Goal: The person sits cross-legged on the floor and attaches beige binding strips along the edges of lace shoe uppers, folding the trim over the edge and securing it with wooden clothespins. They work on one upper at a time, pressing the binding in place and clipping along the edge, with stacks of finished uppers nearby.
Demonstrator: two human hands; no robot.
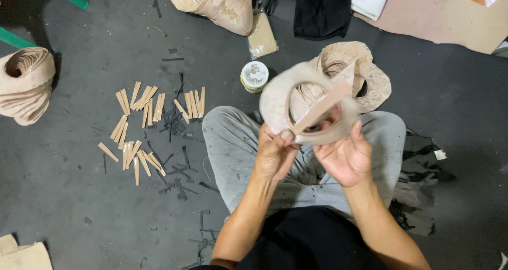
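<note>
Tan cut-out leather piece with oval openings (280, 98) is held up over the person's lap, pinched at its lower edge by the left hand (273, 154) and the right hand (346, 156), both closed on it. A tan strap strip (323, 107) lies slanted across its opening, seemingly being fitted. By my judgement much remains: loose tan wedge-shaped strips (143, 124) lie scattered on the dark grey floor (69, 196) towards its left edge, and a small round white-lidded tin (254, 76) stands beyond the knees.

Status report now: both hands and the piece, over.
Left hand and right hand both gripping tan ring-shaped cutout, a strip across its opening. Nothing in the way. Over.
</note>
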